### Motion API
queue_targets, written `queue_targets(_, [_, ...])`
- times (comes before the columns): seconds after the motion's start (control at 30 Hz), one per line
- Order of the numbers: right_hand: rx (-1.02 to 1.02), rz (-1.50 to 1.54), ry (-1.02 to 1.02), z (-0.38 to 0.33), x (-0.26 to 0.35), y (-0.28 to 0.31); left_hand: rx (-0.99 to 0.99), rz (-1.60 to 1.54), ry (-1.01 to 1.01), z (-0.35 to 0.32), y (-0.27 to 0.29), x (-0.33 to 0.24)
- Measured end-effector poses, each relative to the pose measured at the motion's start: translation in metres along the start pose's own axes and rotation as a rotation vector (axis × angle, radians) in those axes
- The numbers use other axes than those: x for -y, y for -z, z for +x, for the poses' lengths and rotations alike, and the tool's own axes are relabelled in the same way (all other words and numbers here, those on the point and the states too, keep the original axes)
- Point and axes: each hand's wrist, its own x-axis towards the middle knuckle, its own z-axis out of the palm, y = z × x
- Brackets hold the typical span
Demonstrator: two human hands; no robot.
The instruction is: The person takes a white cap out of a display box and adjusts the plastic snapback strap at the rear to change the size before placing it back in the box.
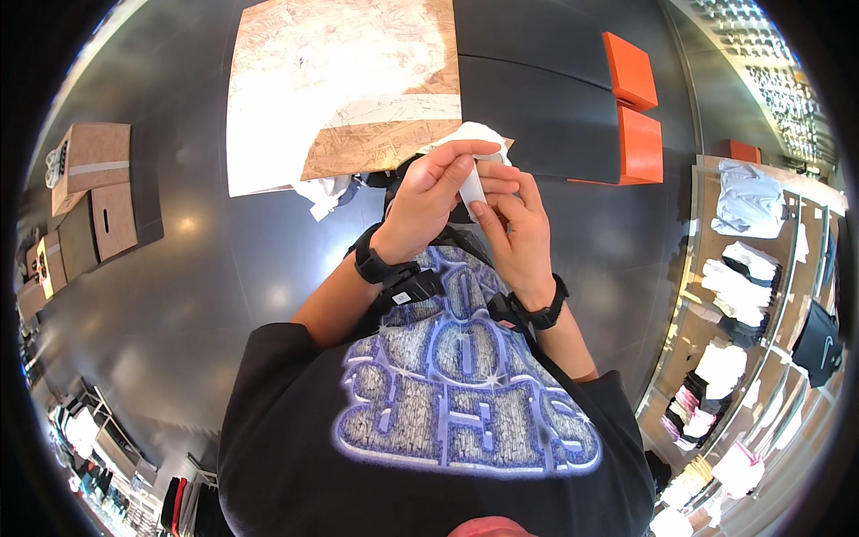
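Observation:
My left hand (pixel 419 199) is closed, its thumb and fingers pinching the upper part of a narrow white strip (pixel 472 190). The thumb of my right hand (pixel 517 231) presses the strip's lower end against curled fingers. I cannot make out whether the strip is a label, a tag or folded cloth. Just past my fingertips, a white cloth (pixel 463 131) bunches by the near right corner of a wood-chip board table (pixel 367 148). My fingers partly cover the cloth, so whether it joins the strip is hidden.
Right of the board runs a black padded bench (pixel 537 116), with orange boxes (pixel 640 148) at its far end. White fabric (pixel 324 193) shows under the board's near edge. Cardboard boxes (pixel 113 220) stand at left; shelves of folded clothes (pixel 750 201) line the right.

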Motion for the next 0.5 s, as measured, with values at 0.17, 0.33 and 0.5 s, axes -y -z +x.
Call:
queue_targets(0.17, [0.000, 0.138, -0.083, 0.002, -0.004, -0.005, -0.117, -0.244, -0.022, 0.004, -0.001, 0.005])
queue_targets(0.33, [0.114, 0.100, -0.085, 0.003, -0.011, -0.008, -0.162, -0.358, 0.030, 0.003, 0.003, 0.005])
queue_targets(0.5, [0.150, 0.107, 0.012, -0.001, -0.008, -0.008, -0.171, -0.206, 0.100, 0.000, 0.002, 0.001])
